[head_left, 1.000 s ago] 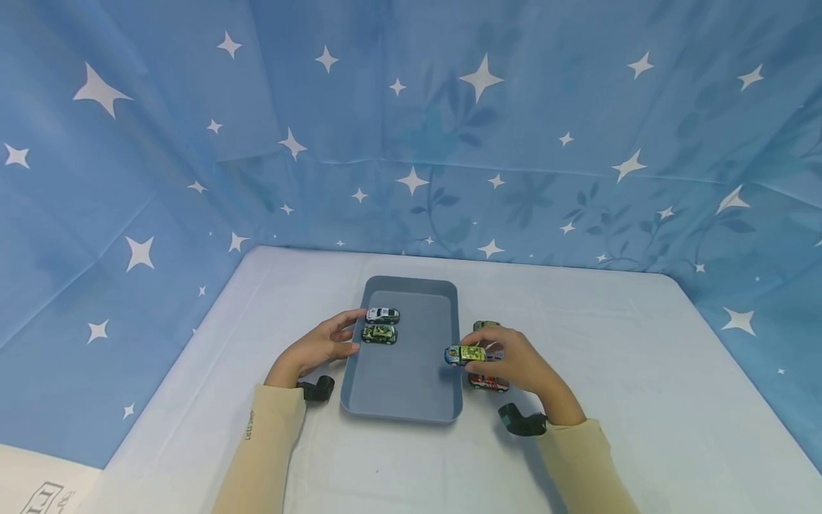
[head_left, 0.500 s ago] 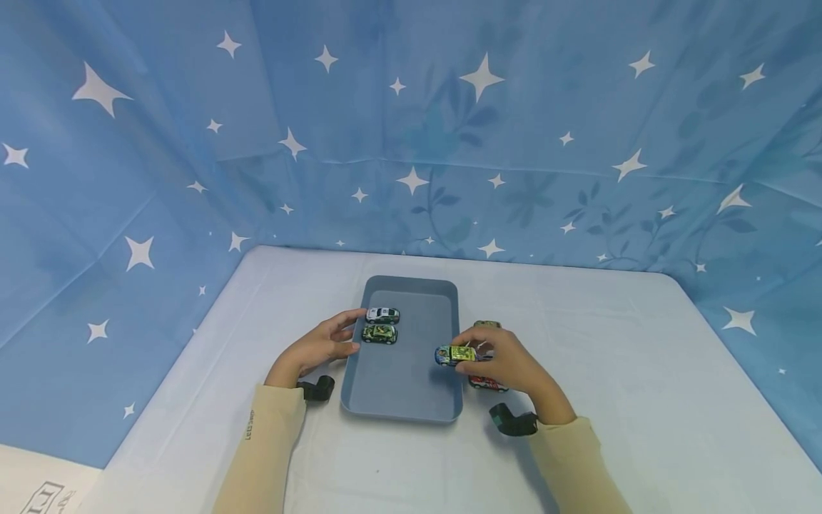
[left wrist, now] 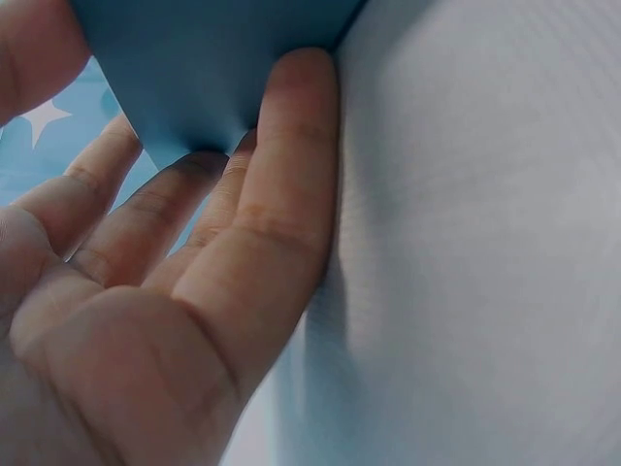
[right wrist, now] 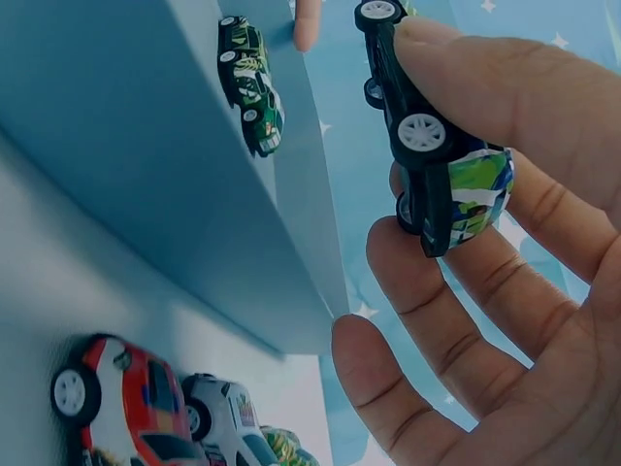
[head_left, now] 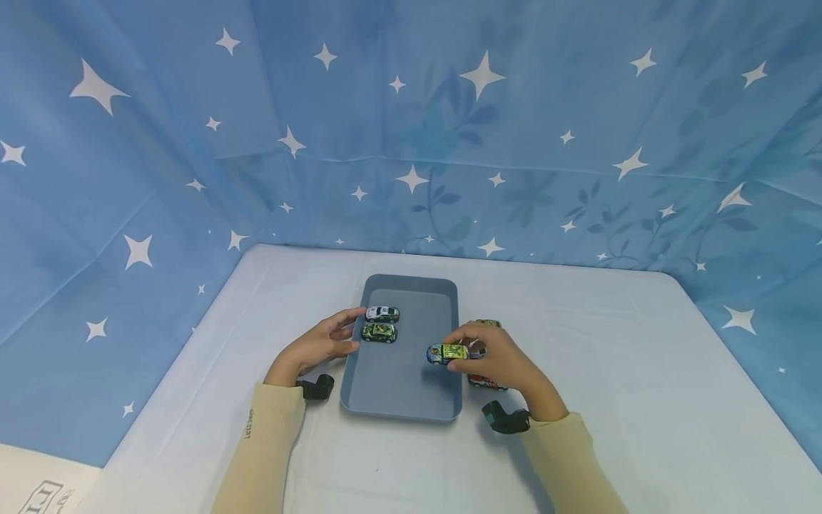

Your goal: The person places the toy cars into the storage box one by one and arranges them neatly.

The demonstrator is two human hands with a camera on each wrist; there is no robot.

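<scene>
My right hand (head_left: 497, 360) pinches a yellow-green and blue toy car (head_left: 447, 353) between thumb and fingers, above the right part of a grey-blue tray (head_left: 398, 389). Its black underside and white-hubbed wheels show in the right wrist view. Inside the tray, along the left wall, a white toy car (head_left: 382, 314) and a green camouflage toy car (head_left: 379, 333) stand side by side. With its fingers loosely spread, my left hand (head_left: 315, 348) touches the tray's left side; the left wrist view shows fingertips (left wrist: 301, 87) against the outer wall.
Just right of the tray stand a red toy car (right wrist: 141, 403), a white toy car (right wrist: 228, 422) and a green toy car (head_left: 488, 323), partly hidden behind my right hand. A white cloth (head_left: 642, 371) covers the table; a blue star-patterned curtain (head_left: 411, 128) hangs behind.
My right hand has carried the yellow-green and blue toy car leftward, from the tray's right rim to over its floor. The left hand and the cars in the tray have stayed put.
</scene>
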